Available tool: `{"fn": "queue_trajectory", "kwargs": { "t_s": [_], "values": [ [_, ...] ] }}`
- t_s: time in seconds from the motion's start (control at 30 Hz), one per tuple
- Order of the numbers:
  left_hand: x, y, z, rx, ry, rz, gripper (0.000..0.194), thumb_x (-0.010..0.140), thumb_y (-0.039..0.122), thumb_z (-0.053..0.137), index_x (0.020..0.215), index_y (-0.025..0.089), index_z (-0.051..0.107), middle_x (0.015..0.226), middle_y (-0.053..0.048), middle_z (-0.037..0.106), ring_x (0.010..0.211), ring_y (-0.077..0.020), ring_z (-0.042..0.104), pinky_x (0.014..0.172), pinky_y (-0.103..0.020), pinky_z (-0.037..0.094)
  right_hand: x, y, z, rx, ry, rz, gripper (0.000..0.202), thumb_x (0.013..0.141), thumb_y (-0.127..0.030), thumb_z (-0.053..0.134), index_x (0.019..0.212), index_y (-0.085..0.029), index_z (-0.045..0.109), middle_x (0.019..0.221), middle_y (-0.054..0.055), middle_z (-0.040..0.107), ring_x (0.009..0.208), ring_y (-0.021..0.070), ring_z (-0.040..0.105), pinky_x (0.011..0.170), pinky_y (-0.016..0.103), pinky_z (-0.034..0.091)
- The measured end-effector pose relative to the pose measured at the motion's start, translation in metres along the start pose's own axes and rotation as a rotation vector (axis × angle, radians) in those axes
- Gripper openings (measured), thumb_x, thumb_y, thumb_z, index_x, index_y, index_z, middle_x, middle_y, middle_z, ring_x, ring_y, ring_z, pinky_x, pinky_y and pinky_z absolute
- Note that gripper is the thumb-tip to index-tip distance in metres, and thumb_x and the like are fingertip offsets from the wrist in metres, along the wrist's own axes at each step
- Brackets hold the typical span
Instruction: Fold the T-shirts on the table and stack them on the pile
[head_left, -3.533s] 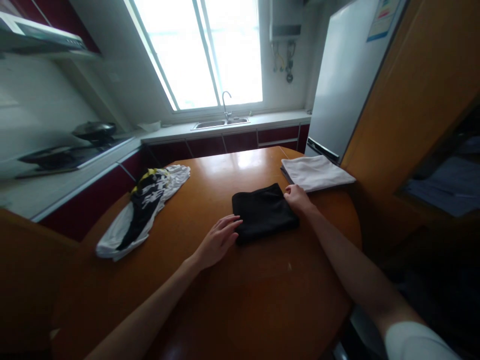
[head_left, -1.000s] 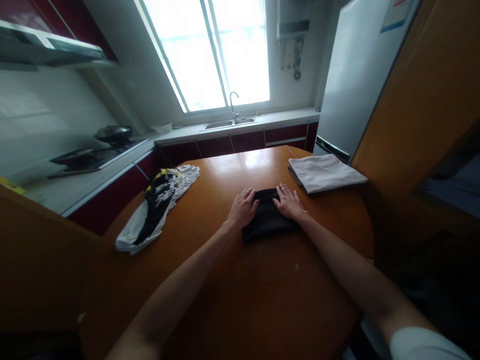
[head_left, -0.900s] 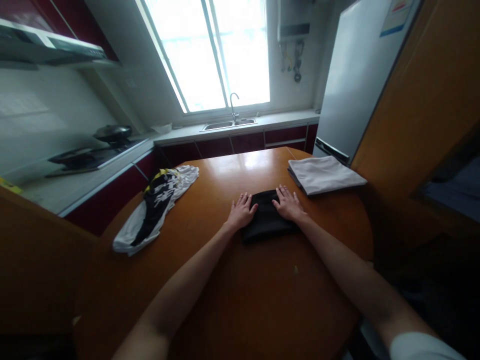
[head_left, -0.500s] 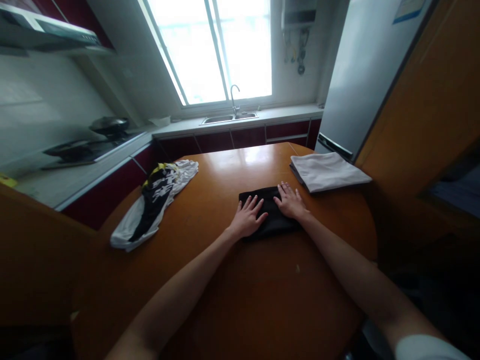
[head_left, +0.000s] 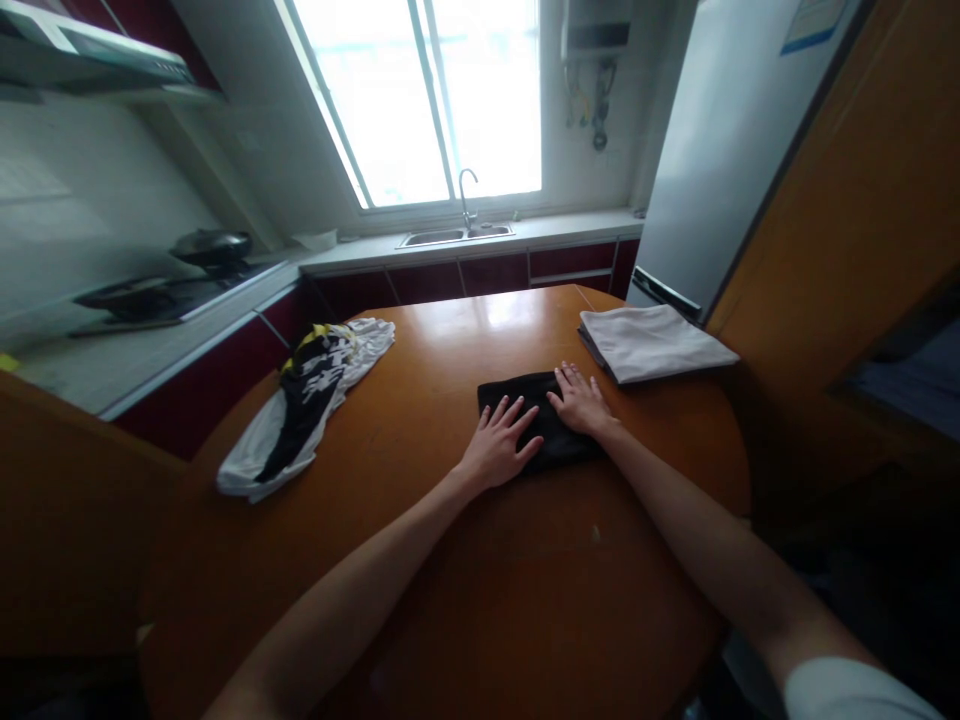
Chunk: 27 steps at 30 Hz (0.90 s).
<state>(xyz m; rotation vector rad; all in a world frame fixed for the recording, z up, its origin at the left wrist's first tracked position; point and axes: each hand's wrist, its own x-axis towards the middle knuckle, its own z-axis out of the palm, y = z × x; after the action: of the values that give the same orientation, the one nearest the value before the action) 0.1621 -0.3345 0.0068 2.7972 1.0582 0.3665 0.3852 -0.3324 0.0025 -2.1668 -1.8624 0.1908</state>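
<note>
A dark, folded piece of cloth (head_left: 541, 440), nearly black, lies flat on the wooden table (head_left: 420, 400) in front of me. My left hand (head_left: 499, 443) rests on its left and near part with the fingers spread. On the cloth's right side lies my right hand (head_left: 582, 402), palm down, its fingers stretched out and apart. Neither hand grips anything. Parts of the cloth are hidden under both hands.
A folded light-grey cloth stack (head_left: 652, 342) lies at the table's right back. To the left sits a crumpled white, black and yellow garment (head_left: 304, 410). Beyond the table are a sink (head_left: 435, 238), a stove with pans (head_left: 214, 248) and a fridge (head_left: 720, 150).
My left hand has slid slightly toward me and to the right over the dark cloth. My right hand stays almost where it was.
</note>
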Motion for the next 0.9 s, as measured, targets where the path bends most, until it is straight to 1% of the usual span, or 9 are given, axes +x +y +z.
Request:
{"fn": "queue_trajectory", "kwargs": {
  "t_s": [0.1,0.17,0.23,0.33,0.47,0.53,0.63,0.77,0.9],
  "values": [
    [0.001,0.001,-0.001,-0.021,-0.009,-0.002,0.06,0.1,0.061,0.041,0.154,0.035,0.041,0.165,-0.003,0.031,0.155,-0.0307,0.017,0.124,-0.058,0.015,0.002,0.0,-0.003,0.075,0.023,-0.005,0.064,0.103,-0.046,0.033,0.16,-0.017,0.027,0.168,0.009,0.016,0.156,0.024,0.011,0.124,0.055,0.01],
    [0.003,0.002,-0.003,-0.053,-0.002,-0.019,0.059,0.1,0.062,0.039,0.152,0.034,0.045,0.164,-0.003,0.033,0.154,-0.0303,0.019,0.124,-0.058,0.015,0.004,0.002,-0.011,0.143,0.106,0.029,0.061,0.103,-0.043,0.032,0.157,-0.016,0.033,0.167,0.01,0.022,0.155,0.0248,0.017,0.124,0.053,0.012],
    [0.005,0.002,-0.006,-0.104,0.038,-0.045,0.057,0.101,0.061,0.038,0.148,0.032,0.049,0.161,-0.003,0.038,0.153,-0.0291,0.024,0.124,-0.056,0.017,0.005,0.006,-0.022,0.223,0.227,0.103,0.056,0.103,-0.037,0.032,0.152,-0.012,0.042,0.161,0.013,0.036,0.15,0.0241,0.029,0.124,0.044,0.019],
    [0.009,-0.003,-0.012,-0.206,0.197,-0.076,0.051,0.103,0.055,0.036,0.14,0.028,0.058,0.153,-0.004,0.051,0.146,-0.0257,0.039,0.123,-0.05,0.025,0.002,0.018,-0.038,0.34,0.285,0.244,0.048,0.1,-0.027,0.035,0.138,-0.01,0.058,0.142,0.017,0.059,0.134,0.0246,0.052,0.113,0.032,0.036],
    [0.018,-0.023,-0.012,-0.314,0.427,-0.16,0.046,0.105,0.044,0.033,0.125,0.021,0.068,0.133,-0.007,0.066,0.128,-0.0226,0.056,0.113,-0.041,0.041,-0.005,0.037,-0.045,0.396,0.165,0.314,0.03,0.092,-0.023,0.051,0.107,-0.01,0.074,0.105,0.017,0.075,0.104,0.0285,0.069,0.089,0.031,0.051],
    [0.022,-0.034,-0.007,-0.326,0.445,-0.215,0.043,0.104,0.041,0.036,0.119,0.019,0.07,0.126,-0.008,0.069,0.123,-0.0239,0.059,0.111,-0.042,0.043,-0.007,0.043,-0.043,0.436,0.097,0.317,0.022,0.089,-0.026,0.06,0.09,-0.01,0.075,0.082,0.012,0.075,0.085,0.0251,0.071,0.075,0.028,0.052],
    [0.026,-0.044,0.002,-0.332,0.413,-0.252,0.039,0.102,0.037,0.039,0.115,0.018,0.071,0.124,-0.009,0.069,0.121,-0.0252,0.059,0.11,-0.043,0.044,-0.007,0.044,-0.039,0.508,0.031,0.335,0.021,0.084,-0.031,0.07,0.078,-0.01,0.072,0.06,0.005,0.066,0.065,0.019,0.066,0.057,0.023,0.048],
    [0.028,-0.046,0.008,-0.31,0.398,-0.224,0.037,0.101,0.037,0.04,0.114,0.02,0.071,0.124,-0.008,0.068,0.122,-0.0251,0.057,0.11,-0.044,0.043,-0.006,0.041,-0.04,0.596,-0.002,0.378,0.025,0.075,-0.029,0.08,0.065,-0.012,0.065,0.05,0.001,0.057,0.052,0.014,0.057,0.046,0.02,0.038],
    [0.029,-0.047,0.008,-0.323,0.404,-0.221,0.04,0.101,0.038,0.038,0.113,0.02,0.071,0.123,-0.009,0.069,0.121,-0.0255,0.057,0.111,-0.045,0.043,-0.007,0.035,-0.044,0.72,-0.031,0.422,0.029,0.075,-0.026,0.08,0.059,-0.014,0.059,0.048,-0.002,0.053,0.046,0.0105,0.05,0.043,0.02,0.033]
  ]
}}
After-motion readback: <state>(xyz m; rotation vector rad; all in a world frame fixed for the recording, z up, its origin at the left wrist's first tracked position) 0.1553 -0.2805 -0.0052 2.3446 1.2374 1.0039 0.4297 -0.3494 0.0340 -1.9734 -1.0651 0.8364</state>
